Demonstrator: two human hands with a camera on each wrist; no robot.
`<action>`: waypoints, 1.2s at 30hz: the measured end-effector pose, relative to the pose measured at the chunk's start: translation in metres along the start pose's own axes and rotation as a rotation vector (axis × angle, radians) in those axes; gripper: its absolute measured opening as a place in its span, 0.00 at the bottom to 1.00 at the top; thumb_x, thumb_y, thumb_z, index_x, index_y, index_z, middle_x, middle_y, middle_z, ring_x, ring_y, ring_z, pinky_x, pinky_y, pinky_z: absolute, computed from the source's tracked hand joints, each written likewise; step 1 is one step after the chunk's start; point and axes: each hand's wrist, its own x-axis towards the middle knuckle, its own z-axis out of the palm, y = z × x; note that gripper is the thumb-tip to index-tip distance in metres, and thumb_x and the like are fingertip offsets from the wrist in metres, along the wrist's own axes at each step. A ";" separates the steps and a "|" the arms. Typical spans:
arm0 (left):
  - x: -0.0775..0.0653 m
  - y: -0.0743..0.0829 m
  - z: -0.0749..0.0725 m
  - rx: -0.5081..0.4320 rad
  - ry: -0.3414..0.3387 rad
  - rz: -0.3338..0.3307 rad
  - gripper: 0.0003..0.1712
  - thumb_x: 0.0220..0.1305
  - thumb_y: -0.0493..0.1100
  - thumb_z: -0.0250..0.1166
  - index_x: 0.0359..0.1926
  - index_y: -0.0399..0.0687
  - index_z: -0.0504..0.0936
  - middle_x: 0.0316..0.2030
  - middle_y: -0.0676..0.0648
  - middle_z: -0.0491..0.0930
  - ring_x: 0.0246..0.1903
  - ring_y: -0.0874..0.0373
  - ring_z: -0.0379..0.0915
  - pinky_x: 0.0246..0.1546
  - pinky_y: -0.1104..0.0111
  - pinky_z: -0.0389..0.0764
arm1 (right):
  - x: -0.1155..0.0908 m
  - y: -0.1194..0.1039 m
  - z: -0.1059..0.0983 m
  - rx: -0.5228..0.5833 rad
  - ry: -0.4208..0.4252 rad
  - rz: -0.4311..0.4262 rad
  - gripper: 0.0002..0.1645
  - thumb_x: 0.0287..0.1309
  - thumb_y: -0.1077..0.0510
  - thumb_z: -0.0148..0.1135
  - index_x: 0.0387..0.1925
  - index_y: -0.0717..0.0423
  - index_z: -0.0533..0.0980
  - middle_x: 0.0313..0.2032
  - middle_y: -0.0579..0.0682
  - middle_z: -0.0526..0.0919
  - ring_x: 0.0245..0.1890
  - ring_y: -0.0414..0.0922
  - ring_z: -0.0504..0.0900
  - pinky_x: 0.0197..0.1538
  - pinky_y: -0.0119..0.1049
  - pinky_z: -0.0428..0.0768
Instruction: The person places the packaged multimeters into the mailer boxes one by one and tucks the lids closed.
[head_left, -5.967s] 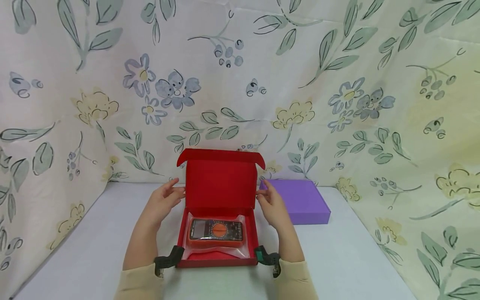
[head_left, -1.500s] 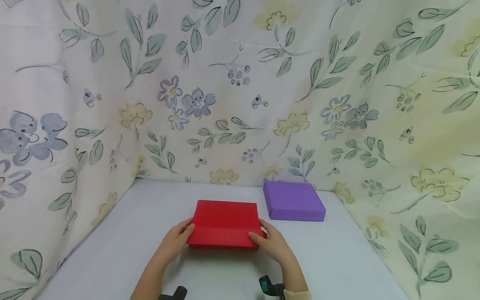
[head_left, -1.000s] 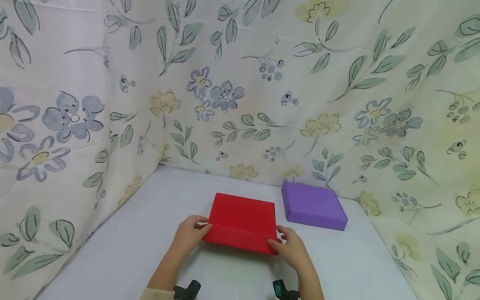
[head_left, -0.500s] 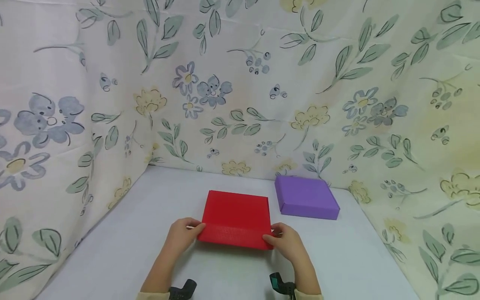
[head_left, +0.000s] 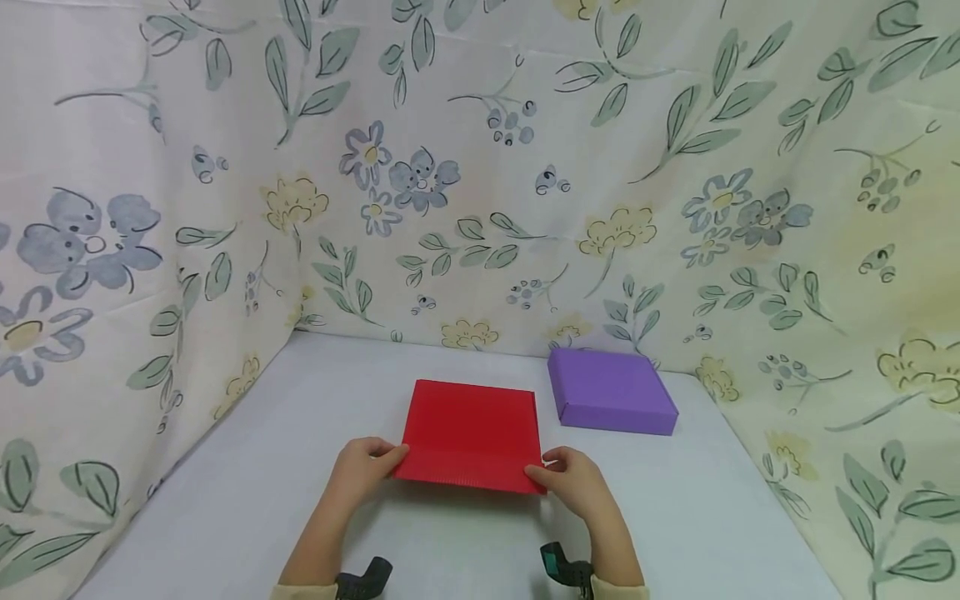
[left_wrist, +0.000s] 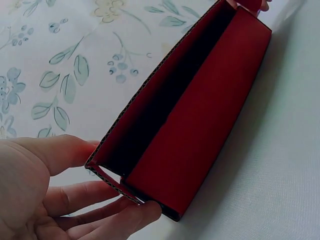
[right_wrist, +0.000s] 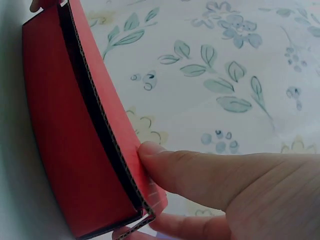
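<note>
A red cardboard box (head_left: 472, 429) lies in the middle of the white table, its lid folded down over the tray. Along the front, the lid's flap stands out, and the left wrist view shows a dark gap between the flap and the box's front wall (left_wrist: 200, 115). My left hand (head_left: 360, 471) pinches the flap's left corner, thumb on top and fingers by the small side tab. At the right corner my right hand (head_left: 577, 479) pinches the flap likewise, its thumb (right_wrist: 165, 162) on the red top. The inside of the box is hidden.
A shut purple box (head_left: 615, 392) lies at the back right, a little apart from the red one. Behind the white table (head_left: 247, 467) hangs a floral cloth (head_left: 480, 167), which also runs along both sides. Black camera mounts (head_left: 367, 577) sit on both wrists.
Six seconds ago the red box stood open with an orange-and-black multimeter in clear wrap inside. The lid has since come down over it. Lately the hands keep their hold at the flap corners.
</note>
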 end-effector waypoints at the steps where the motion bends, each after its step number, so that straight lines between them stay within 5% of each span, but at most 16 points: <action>1: 0.000 0.000 0.000 -0.002 -0.004 0.001 0.23 0.62 0.51 0.73 0.47 0.35 0.85 0.40 0.44 0.82 0.37 0.51 0.79 0.36 0.63 0.85 | 0.000 0.000 0.000 0.010 -0.001 0.003 0.34 0.53 0.44 0.77 0.52 0.62 0.79 0.41 0.53 0.85 0.40 0.49 0.82 0.42 0.51 0.84; 15: 0.001 0.000 0.000 -0.053 -0.029 -0.025 0.24 0.64 0.52 0.72 0.48 0.34 0.85 0.40 0.43 0.83 0.37 0.52 0.80 0.38 0.61 0.86 | -0.001 0.002 -0.001 0.192 -0.048 0.025 0.37 0.55 0.49 0.77 0.58 0.69 0.75 0.40 0.56 0.82 0.33 0.46 0.83 0.42 0.46 0.87; 36: 0.004 -0.005 0.002 -0.110 -0.040 -0.018 0.20 0.63 0.48 0.74 0.46 0.36 0.84 0.40 0.43 0.83 0.35 0.53 0.80 0.40 0.62 0.86 | 0.002 0.002 0.004 0.142 -0.041 0.066 0.35 0.53 0.52 0.79 0.57 0.67 0.76 0.38 0.55 0.82 0.32 0.46 0.82 0.39 0.43 0.87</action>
